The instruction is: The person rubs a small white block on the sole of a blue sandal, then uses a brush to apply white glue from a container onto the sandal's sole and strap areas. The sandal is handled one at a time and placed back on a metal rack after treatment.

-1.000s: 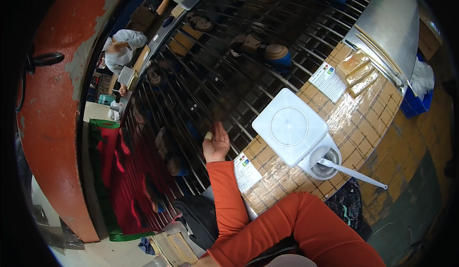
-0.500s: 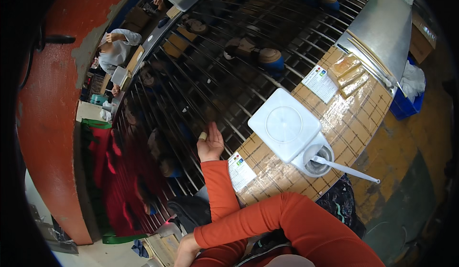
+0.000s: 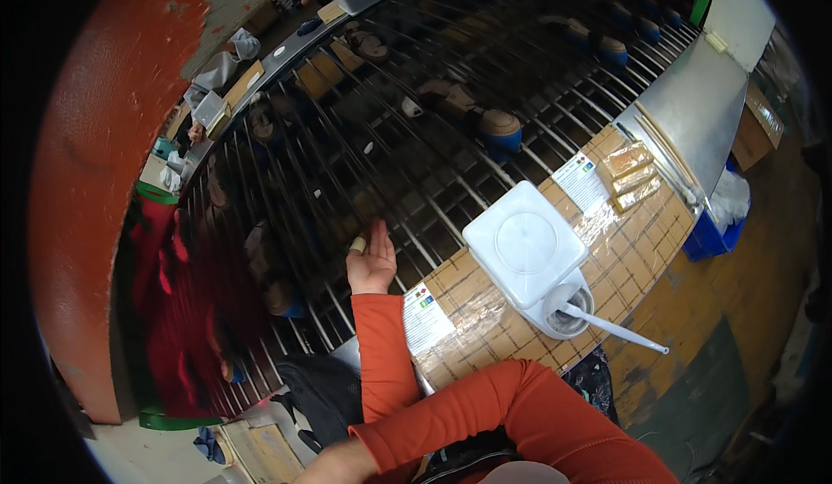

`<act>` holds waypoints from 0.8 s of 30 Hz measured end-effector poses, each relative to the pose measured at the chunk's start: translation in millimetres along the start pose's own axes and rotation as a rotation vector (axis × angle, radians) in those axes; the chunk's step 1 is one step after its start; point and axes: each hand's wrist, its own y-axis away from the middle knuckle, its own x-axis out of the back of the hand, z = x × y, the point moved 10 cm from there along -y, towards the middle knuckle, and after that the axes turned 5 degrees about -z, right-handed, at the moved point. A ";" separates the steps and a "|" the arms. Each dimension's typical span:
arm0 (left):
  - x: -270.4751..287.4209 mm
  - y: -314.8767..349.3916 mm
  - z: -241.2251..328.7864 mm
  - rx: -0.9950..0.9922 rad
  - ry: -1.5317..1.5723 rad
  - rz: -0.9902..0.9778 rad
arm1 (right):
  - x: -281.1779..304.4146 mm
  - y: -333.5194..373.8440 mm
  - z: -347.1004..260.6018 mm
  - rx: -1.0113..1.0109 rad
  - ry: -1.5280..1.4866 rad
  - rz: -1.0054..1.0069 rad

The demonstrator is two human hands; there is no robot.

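Note:
My left hand is held out palm up at the near edge of a conveyor of metal rods. Its fingers are stretched out, with nothing in them and a pale yellow wrap on the thumb. My right forearm crosses over the left one, and my right hand is cut off by the lower edge, so its fingers are hidden. To the right of my left hand stands a white plastic container with a small round cup at its front. A white-handled tool rests in that cup.
Shoe parts on blue forms lie on the rods. Wrapped amber blocks, thin sticks and printed sheets lie on the taped cardboard. A blue bin stands right; a black bag lies beside my left arm. Other people sit across.
The whole view has shifted slightly. My right hand has slid lower and is now mostly out of the picture. My left hand stays stretched out palm up. The shoe parts keep nearly the same places.

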 end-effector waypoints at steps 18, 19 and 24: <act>-48.3 27.5 16.0 -0.083 0.163 -0.276 | 21.6 70.0 32.1 -0.430 0.126 -0.309; -52.4 27.7 15.5 -0.069 0.184 -0.321 | 29.6 74.9 31.5 -0.480 0.224 -0.273; -59.9 30.6 16.0 -0.049 0.242 -0.423 | 49.2 64.9 -4.2 -0.372 0.394 -0.118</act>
